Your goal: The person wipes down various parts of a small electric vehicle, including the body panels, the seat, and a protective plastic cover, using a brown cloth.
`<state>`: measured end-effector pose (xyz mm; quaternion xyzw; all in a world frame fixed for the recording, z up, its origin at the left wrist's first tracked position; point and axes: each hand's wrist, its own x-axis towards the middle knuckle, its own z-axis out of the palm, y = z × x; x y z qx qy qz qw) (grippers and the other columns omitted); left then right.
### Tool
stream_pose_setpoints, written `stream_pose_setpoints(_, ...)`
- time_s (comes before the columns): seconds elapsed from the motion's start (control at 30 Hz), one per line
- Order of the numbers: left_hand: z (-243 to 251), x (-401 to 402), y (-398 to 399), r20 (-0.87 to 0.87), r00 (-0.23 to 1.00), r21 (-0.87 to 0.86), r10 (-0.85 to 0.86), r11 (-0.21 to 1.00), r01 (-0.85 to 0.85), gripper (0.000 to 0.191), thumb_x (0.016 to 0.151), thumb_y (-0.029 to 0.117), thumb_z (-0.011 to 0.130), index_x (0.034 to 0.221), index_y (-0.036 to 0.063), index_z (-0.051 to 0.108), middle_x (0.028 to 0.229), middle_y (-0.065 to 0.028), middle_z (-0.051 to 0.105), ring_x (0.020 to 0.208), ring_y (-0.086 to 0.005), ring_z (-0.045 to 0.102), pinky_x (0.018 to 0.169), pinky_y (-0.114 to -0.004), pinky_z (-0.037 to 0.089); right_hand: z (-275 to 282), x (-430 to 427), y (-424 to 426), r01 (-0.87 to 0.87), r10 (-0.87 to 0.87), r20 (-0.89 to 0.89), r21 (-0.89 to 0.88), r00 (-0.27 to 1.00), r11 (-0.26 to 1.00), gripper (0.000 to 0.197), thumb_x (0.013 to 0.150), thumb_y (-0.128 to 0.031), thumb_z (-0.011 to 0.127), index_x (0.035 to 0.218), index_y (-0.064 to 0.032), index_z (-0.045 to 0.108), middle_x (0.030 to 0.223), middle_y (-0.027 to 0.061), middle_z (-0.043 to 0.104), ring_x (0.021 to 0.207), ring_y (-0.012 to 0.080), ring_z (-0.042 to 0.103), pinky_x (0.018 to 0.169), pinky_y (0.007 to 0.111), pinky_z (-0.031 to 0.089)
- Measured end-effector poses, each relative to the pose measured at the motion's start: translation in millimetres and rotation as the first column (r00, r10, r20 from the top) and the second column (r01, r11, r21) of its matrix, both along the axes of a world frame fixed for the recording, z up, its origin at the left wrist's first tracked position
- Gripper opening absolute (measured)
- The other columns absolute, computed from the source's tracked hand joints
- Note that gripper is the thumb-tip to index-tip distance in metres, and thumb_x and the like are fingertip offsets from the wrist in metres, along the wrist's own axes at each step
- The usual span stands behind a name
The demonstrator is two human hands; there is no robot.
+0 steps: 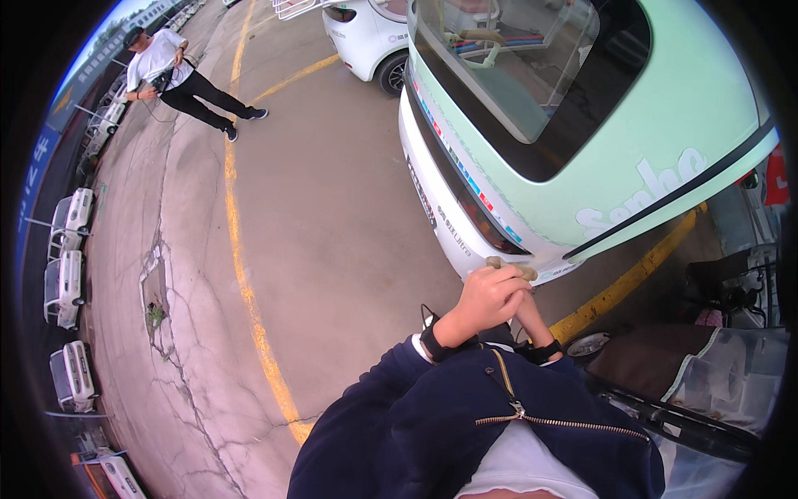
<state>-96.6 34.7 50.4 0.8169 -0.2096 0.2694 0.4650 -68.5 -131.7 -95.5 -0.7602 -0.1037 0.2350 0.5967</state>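
Observation:
My left hand is closed in front of my chest, its fingers wrapped over my right hand. A small lumpy tan-brown object shows above the fingers; its kind and which hand grips it are unclear. Most of the right hand is hidden behind the left. Black straps circle both wrists, below the cuffs of a dark blue zip jacket. Just beyond the hands is the rear corner of a small mint-green and white vehicle, with a dark tail light and a large rear window.
A person in a white shirt stands at the upper left, holding a dark device with a cable. Another white vehicle is parked beyond. Yellow lines cross the cracked pavement. A brown-covered cycle or scooter stands close on the right.

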Motion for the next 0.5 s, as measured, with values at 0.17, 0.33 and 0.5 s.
stream_pose_setpoints(0.17, -7.8, 4.7, 5.6, 0.099, 0.995, -0.01, -0.031, 0.999, 0.032, 0.008, 0.066, 0.006, 0.062, 0.07, 0.0112, 0.066, 0.07, 0.0001, 0.06, 0.054, -0.0205, 0.054, 0.051, -0.031, 0.044, 10.4, -8.3, -1.8, 0.267, -0.145, -0.413, 0.255, 0.899, 0.929, 0.035, 0.096, -0.027, 0.042, 0.124, -0.0071, 0.051, 0.109, 0.0061, 0.06, 0.097, 0.0123, 0.06, 0.074, 0.025, 0.051)
stream_pose_setpoints(0.33, -9.1, 0.1, 16.7, 0.173, 0.971, 0.095, -0.168, 0.984, 0.153, 0.007, 0.061, 0.007, 0.063, 0.065, 0.0125, 0.064, 0.071, 0.0019, 0.06, 0.049, -0.0173, 0.049, 0.046, -0.03, 0.04, 35.7, -6.9, 5.4, 0.368, -0.036, -0.593, 0.449, 0.804, 0.814, 0.041, 0.099, -0.034, 0.034, 0.128, -0.0089, 0.048, 0.118, 0.0046, 0.057, 0.099, 0.0147, 0.06, 0.076, 0.029, 0.052)
stream_pose_setpoints(0.5, -11.0, -0.9, 34.5, 0.146, 0.967, 0.137, -0.208, 0.972, 0.188, 0.007, 0.06, 0.006, 0.063, 0.063, 0.012, 0.064, 0.072, 0.0021, 0.061, 0.047, -0.0175, 0.049, 0.044, -0.03, 0.04, 8.5, -6.4, 11.7, 0.292, -0.036, -0.568, 0.366, 0.822, 0.884, 0.04, 0.099, -0.035, 0.034, 0.126, -0.0092, 0.049, 0.118, 0.0044, 0.056, 0.099, 0.0144, 0.059, 0.079, 0.029, 0.05)
